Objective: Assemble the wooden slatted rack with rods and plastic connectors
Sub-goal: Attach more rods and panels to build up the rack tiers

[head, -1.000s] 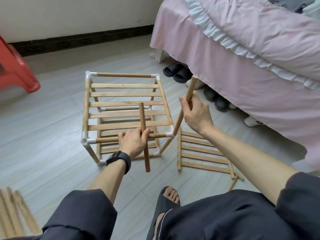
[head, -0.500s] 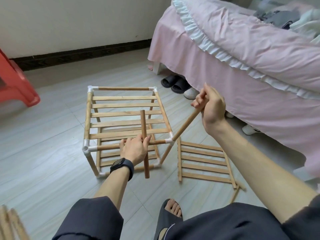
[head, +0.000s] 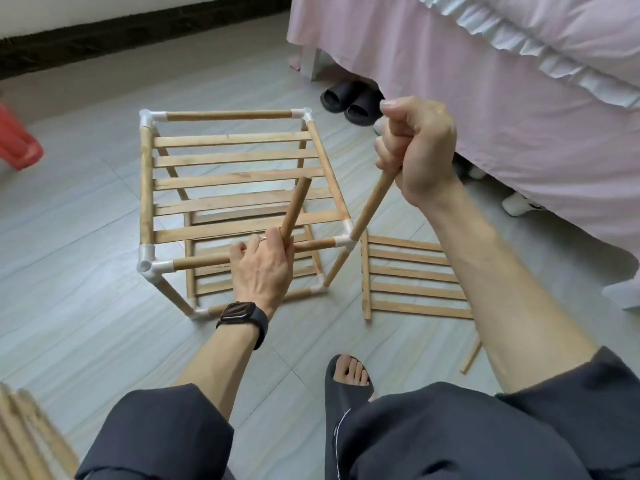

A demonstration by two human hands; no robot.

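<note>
Two rods held at the part-built rack (head: 225, 202), which stands on the floor (head: 79, 237).
Left hand (head: 263, 268) grips a tilted loose rod (head: 296, 206) at the near top rail (head: 201, 262). Right hand (head: 415, 147) is fisted round the upper end of a second rod (head: 372, 206), whose lower end meets the white connector (head: 346, 240) at the near right corner. A slatted panel (head: 415, 278) lies flat beside the rack.
</note>
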